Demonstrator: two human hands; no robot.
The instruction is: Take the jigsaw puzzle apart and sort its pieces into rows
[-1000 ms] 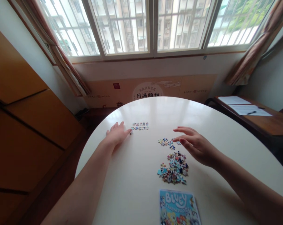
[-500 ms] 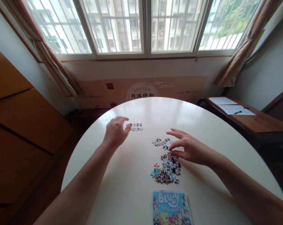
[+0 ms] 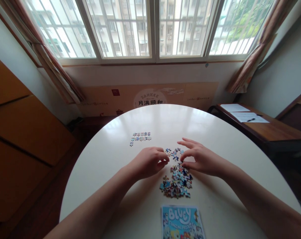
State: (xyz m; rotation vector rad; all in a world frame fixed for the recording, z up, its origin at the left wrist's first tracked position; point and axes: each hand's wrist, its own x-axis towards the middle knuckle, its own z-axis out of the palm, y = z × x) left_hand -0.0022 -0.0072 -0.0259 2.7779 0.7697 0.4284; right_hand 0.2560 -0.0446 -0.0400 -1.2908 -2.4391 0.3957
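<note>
A heap of puzzle pieces [image 3: 177, 182] lies on the white table, with a looser cluster of pieces [image 3: 174, 153] just beyond it. My left hand [image 3: 151, 161] is at the left edge of that cluster, its fingers curled and pinched together; whatever they hold is too small to make out. At the top of the heap, my right hand [image 3: 199, 157] rests with thumb and index finger near the pieces and its other fingers spread. Small pieces in short rows [image 3: 141, 136] lie farther back on the left.
A blue Bluey picture card [image 3: 182, 222] lies at the near side of the round white table [image 3: 110, 212]. To the right stands a wooden desk [image 3: 277, 127] with papers [image 3: 249, 117] and a pen. Behind are a printed cardboard panel and barred windows.
My left hand has moved right and nearer, from the rows of pieces to the loose cluster, and its fingers have closed. My right hand has hardly moved. The row pieces are now uncovered.
</note>
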